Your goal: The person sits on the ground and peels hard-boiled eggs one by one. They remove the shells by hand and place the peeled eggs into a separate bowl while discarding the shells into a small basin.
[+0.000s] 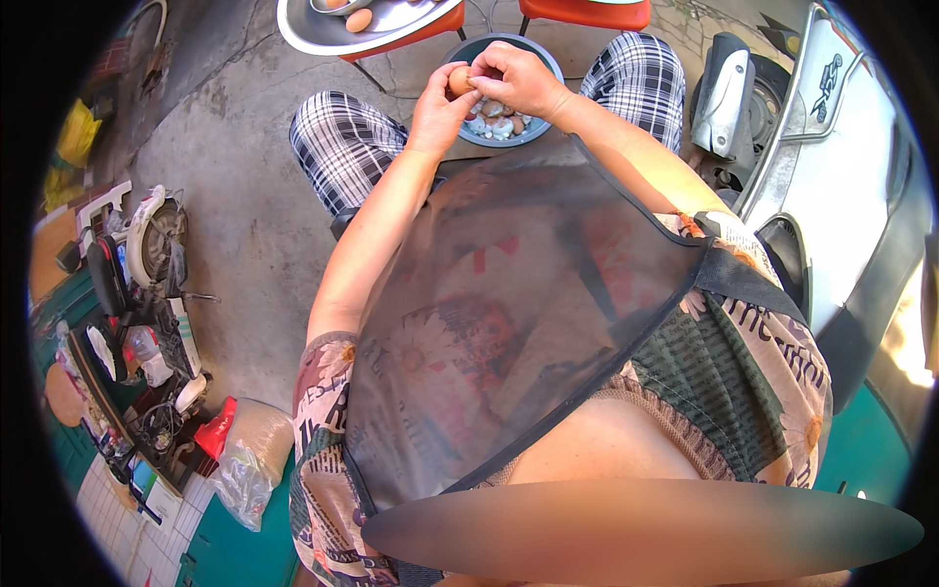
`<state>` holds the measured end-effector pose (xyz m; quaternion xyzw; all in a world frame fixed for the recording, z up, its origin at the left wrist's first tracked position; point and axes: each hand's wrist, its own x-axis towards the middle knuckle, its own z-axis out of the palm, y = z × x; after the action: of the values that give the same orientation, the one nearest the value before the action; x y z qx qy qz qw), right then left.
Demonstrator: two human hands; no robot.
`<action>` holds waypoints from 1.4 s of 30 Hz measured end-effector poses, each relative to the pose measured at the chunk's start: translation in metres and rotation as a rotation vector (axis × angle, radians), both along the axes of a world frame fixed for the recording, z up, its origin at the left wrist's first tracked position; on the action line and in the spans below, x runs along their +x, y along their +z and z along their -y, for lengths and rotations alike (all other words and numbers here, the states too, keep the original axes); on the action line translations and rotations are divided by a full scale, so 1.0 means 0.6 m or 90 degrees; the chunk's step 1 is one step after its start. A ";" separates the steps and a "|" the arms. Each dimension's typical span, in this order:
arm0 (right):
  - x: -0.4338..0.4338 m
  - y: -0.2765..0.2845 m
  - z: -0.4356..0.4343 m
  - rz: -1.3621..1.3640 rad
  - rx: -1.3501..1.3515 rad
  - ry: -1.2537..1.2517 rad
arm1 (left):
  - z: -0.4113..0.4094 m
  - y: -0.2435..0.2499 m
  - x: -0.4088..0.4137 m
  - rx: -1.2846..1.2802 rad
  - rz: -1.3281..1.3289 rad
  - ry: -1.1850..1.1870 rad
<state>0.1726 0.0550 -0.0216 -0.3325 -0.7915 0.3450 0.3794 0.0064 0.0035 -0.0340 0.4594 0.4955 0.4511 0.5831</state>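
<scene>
A brown egg (460,81) is held up between my two hands, above the near rim of a grey-blue basin (552,64). My left hand (439,110) grips the egg from the left, its thumb underneath. The thumb and fingertips of my right hand (519,82) pinch at the egg's right side. Broken eggshells (502,126), pale inside and brown outside, lie in the basin. Whether the held egg's shell is cracked cannot be made out. A dark translucent apron (506,293) covers my front, and its top edge reaches the basin.
A steel bowl (293,33) with another brown egg (359,20) rests on a red stool (411,37) ahead left. Another red stool (587,13) stands ahead right. A white scooter (836,147) is close on my right. An electric bike (158,242) and a full sack (257,433) are leftward.
</scene>
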 end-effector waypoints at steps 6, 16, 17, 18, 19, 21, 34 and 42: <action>-0.003 -0.001 0.005 0.035 -0.110 -0.085 | -0.001 -0.002 -0.002 -0.053 -0.025 0.026; -0.006 -0.016 0.005 0.033 -0.019 -0.103 | -0.004 0.000 -0.001 -0.045 -0.026 0.033; -0.007 -0.015 0.007 0.043 -0.033 -0.092 | -0.005 -0.003 -0.001 -0.040 -0.031 0.033; -0.008 -0.014 0.008 0.054 -0.047 -0.080 | -0.006 -0.003 -0.001 -0.035 -0.035 0.031; -0.009 -0.013 0.010 0.055 -0.070 -0.072 | -0.006 -0.003 -0.001 -0.030 -0.037 0.032; -0.010 -0.014 0.013 0.055 -0.116 -0.056 | -0.004 -0.002 0.002 -0.022 -0.042 0.032; -0.016 -0.003 0.021 0.055 -0.122 -0.062 | 0.007 0.025 0.011 -0.032 -0.178 0.044; -0.012 -0.018 0.012 -0.020 -0.256 -0.084 | 0.004 0.019 0.008 -0.082 0.009 0.019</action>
<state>0.1651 0.0476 -0.0322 -0.4474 -0.6773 0.4752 0.3394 0.0112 0.0012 -0.0229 0.4103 0.5259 0.4301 0.6083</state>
